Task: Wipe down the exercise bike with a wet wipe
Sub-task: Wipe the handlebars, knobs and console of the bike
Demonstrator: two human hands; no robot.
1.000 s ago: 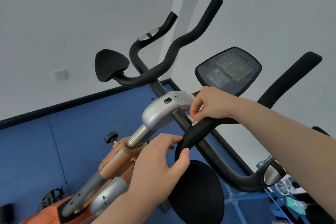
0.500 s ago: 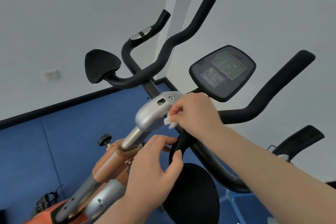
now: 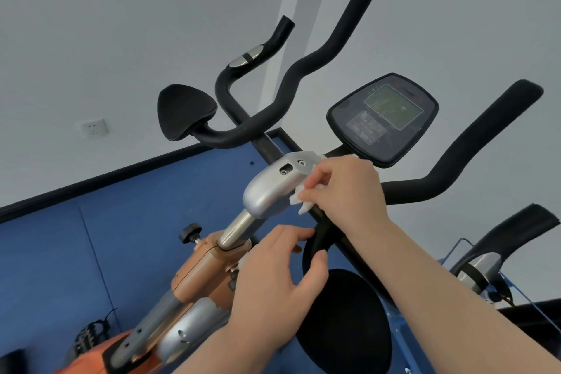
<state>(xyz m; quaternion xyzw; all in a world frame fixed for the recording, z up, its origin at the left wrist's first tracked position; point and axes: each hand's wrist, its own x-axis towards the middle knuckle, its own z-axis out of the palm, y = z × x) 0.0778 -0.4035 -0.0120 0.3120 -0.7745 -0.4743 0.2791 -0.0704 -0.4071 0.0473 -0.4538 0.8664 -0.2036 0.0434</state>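
Just left of the right hand's fingertips sits the silver clamp housing (image 3: 270,188) of the exercise bike (image 3: 200,270), with its steel post running down to the orange frame. The left hand (image 3: 273,285) is below it, fingers spread and loosely curled, thumb hooked at the black handlebar loop (image 3: 315,240); whether they truly grip the loop I cannot tell. It holds nothing else. Above that thumb, the right hand (image 3: 343,191) has its fingers pinched together on a small white wet wipe (image 3: 299,202), which pokes out beneath the fingertips and touches the housing's right edge. Beyond the right knuckles stands the console (image 3: 382,118).

The step in hand looks like wiping the stem joint where housing meets bar. Next, I judge, the pinched wipe should be drawn around the housing and along the bar, with the left hand steadying.
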